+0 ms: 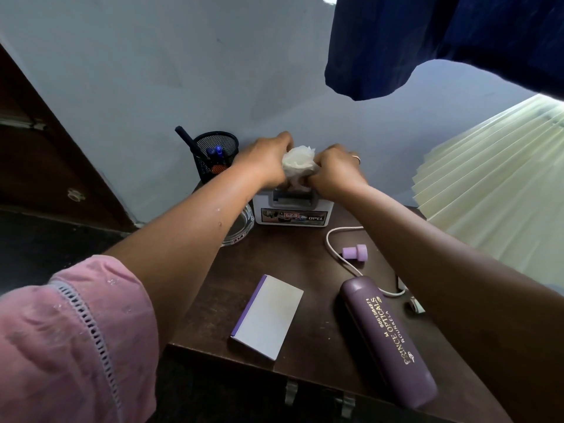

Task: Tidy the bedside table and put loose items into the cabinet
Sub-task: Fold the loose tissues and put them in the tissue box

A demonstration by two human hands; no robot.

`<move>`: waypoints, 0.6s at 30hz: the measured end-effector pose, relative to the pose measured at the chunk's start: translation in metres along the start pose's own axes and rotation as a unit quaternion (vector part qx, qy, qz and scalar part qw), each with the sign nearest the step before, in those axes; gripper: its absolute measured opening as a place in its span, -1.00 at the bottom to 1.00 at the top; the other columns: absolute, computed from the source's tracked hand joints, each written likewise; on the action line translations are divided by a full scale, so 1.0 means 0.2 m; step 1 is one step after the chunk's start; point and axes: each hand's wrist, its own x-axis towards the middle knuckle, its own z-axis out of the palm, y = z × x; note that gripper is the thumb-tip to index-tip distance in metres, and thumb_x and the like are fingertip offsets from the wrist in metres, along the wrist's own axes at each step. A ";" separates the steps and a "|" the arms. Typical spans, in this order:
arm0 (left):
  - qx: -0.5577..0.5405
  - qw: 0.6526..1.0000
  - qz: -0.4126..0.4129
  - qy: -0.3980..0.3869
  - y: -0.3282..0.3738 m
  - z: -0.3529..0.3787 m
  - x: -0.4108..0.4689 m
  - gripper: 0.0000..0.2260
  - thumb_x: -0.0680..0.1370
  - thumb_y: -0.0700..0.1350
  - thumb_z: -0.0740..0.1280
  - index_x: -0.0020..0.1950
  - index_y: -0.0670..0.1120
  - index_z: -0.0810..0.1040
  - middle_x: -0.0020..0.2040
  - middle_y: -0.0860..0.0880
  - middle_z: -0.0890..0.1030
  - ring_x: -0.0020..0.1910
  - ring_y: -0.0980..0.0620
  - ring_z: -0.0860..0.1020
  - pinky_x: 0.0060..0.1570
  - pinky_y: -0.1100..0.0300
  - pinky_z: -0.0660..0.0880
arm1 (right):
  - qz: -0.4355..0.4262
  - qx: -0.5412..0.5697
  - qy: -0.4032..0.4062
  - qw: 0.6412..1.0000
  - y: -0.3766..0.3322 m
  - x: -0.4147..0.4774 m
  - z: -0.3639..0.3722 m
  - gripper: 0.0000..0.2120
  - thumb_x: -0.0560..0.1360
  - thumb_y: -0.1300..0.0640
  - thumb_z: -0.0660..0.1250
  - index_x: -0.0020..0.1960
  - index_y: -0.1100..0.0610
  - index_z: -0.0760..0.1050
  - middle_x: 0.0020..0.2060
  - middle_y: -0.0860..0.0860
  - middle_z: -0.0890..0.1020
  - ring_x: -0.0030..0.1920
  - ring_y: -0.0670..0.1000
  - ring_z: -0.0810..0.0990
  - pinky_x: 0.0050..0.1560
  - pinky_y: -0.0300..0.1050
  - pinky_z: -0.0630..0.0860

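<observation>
- Tissue (pixel 297 161): bunched white wad at the far end of the surface (pixel 305 264), gripped above the slot of the white dispenser box (pixel 291 210); tail running down into the slot.
- Nearest the camera edge: purple spectacle case (pixel 387 340) lying flat, gold lettering up; just to its left, white booklet with a purple spine (pixel 268 315), flat, apart from the case.
- Further in: white cable (pixel 335 251) looping past a small lilac plug-like piece (pixel 355 251); pleated lamp shade (pixel 494 184) crowding the right side.
- Left of the box: clear glass ashtray (pixel 241 222), partly hidden behind the forearm; behind it, black mesh pen holder (pixel 215 155) against the wall, pens upright inside.
- Left hand (pixel 265 161) and right hand (pixel 337 170): close together, each clamped on one side of the wad, fingers curled into the paper.
- Handling, as judged: very light, soft, easily crushed, prone to tearing if pulled hard against the slot; no risk from squeezing. Best held low, close to the slot, with the box steadied so it does not lift or slide.
- Case probably light and rigid, smooth enough to slip; best taken across the middle. Booklet thin and flat; best lifted by an edge.
- Cabinet itself not clearly visible; only metal hinges (pixel 291 392) below the front edge.
</observation>
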 end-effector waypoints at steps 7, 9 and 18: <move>-0.065 0.998 -0.012 0.009 -0.02 -0.03 -0.01 -0.55 0.33 -0.12 0.54 0.13 0.07 0.45 0.04 -0.04 0.59 -0.05 -0.11 0.58 0.00 0.01 0.57 | -0.048 0.012 0.033 0.998 0.00 -0.02 0.00 -0.68 0.44 0.08 0.39 0.19 0.05 0.54 0.18 0.13 0.45 0.25 0.22 0.35 0.08 -0.06 0.40; -0.039 0.999 -0.002 0.014 -0.02 -0.01 -0.01 -0.57 0.35 -0.09 0.53 0.14 0.06 0.45 0.03 -0.05 0.56 -0.03 -0.11 0.56 -0.01 0.01 0.55 | -0.064 0.048 0.075 0.994 0.01 -0.02 0.00 -0.73 0.45 0.11 0.37 0.15 0.01 0.54 0.12 0.08 0.54 0.19 0.19 0.46 0.08 -0.06 0.44; -0.097 0.992 -0.017 0.080 -0.05 0.02 -0.03 -0.62 0.43 -0.09 0.46 0.19 -0.01 0.42 0.04 0.01 0.59 0.03 -0.06 0.56 0.07 0.04 0.52 | -0.044 0.088 0.094 0.991 0.02 0.01 0.00 -0.77 0.53 0.13 0.26 0.17 0.01 0.53 -0.06 -0.01 0.63 0.00 0.05 0.55 -0.06 -0.12 0.45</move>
